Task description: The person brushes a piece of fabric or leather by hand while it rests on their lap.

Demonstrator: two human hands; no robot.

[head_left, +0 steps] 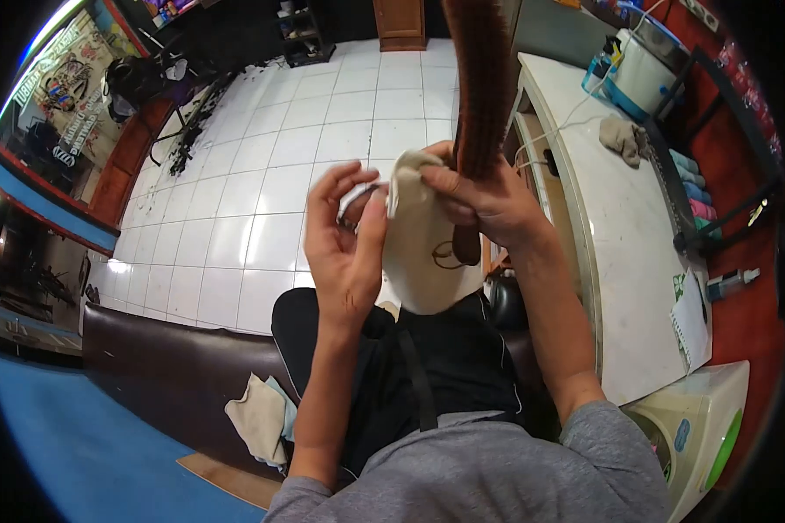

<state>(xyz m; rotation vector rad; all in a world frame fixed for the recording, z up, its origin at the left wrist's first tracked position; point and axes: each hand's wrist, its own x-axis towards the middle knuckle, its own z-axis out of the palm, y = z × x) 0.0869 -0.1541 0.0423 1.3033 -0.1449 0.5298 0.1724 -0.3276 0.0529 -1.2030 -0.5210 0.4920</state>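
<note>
A cream-coloured flat piece, rounded at its lower end (427, 261), hangs in front of my lap with a dark ring-shaped mark on it. My right hand (488, 196) is closed round a long brown brush (483, 78) with dark bristles, held upright, and its thumb presses on the upper edge of the cream piece. At the left edge of that piece is my left hand (349, 231), thumb against the edge and the other fingers raised and curled; whether it grips the edge is hard to tell.
A dark padded bench (174, 357) lies to the left, with a cream cloth (260, 418) on it. Along the right runs a white counter (632, 261) holding a grey cloth (621, 139), a white-and-blue appliance (644, 74) and a notepad (689, 322).
</note>
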